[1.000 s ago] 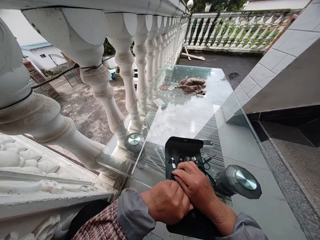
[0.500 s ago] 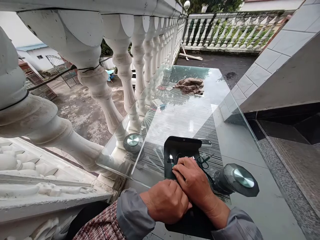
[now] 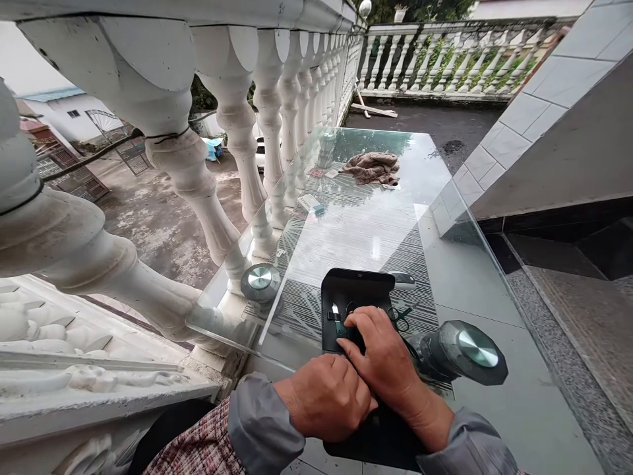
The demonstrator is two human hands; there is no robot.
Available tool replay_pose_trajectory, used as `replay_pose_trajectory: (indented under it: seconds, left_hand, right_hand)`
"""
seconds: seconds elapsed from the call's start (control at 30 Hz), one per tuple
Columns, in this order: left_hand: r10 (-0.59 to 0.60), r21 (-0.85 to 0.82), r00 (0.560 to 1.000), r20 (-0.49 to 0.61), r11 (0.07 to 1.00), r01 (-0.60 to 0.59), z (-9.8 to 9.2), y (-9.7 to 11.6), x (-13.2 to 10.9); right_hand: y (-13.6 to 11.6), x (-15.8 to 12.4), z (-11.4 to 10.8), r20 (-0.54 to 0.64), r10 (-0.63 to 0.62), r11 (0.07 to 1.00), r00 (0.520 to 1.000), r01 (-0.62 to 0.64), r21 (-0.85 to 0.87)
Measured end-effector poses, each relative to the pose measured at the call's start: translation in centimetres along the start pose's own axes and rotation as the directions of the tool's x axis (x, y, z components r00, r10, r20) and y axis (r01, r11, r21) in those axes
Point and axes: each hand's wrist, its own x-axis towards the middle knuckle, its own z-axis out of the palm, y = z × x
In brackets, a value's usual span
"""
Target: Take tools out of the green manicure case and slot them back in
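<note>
An open black tool case [image 3: 357, 290] lies on the glass tabletop [image 3: 376, 224] in front of me, with small metal tools strapped inside. My right hand [image 3: 383, 356] rests on the case, fingers curled down onto the tools; what they grip is hidden. My left hand [image 3: 329, 396] is closed in a loose fist against the near end of the case, its fingers tucked under. Small green-handled scissors [image 3: 403, 313] lie just right of the case, beside my right hand.
Round metal table fittings sit at the near left [image 3: 260, 280] and near right [image 3: 469, 349] of the glass. A crumpled brown cloth [image 3: 370, 166] and a small card [image 3: 310, 202] lie farther along. White balusters [image 3: 237, 125] run along the left; a tiled wall [image 3: 544, 125] rises right.
My right hand has crept slightly forward over the tools in the case. The view has shifted a little; my left hand stays put.
</note>
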Motion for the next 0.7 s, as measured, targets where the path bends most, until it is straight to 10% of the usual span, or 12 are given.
replay_pose_trajectory:
  seconds: [0.47,0.7]
  left_hand:
    - [0.000,0.024,0.994,0.113,1.000,-0.002,-0.6,0.0,-0.1]
    - [0.006,0.023,0.990,0.143,1.000,-0.009,-0.6,-0.1,0.0]
  right_hand:
    - [3.2,0.7,-2.5,-0.198,0.154,0.984,0.968,-0.169,-0.058]
    - [6.8,-0.8,-3.7,-0.007,0.230,0.948,0.973,-0.226,-0.224]
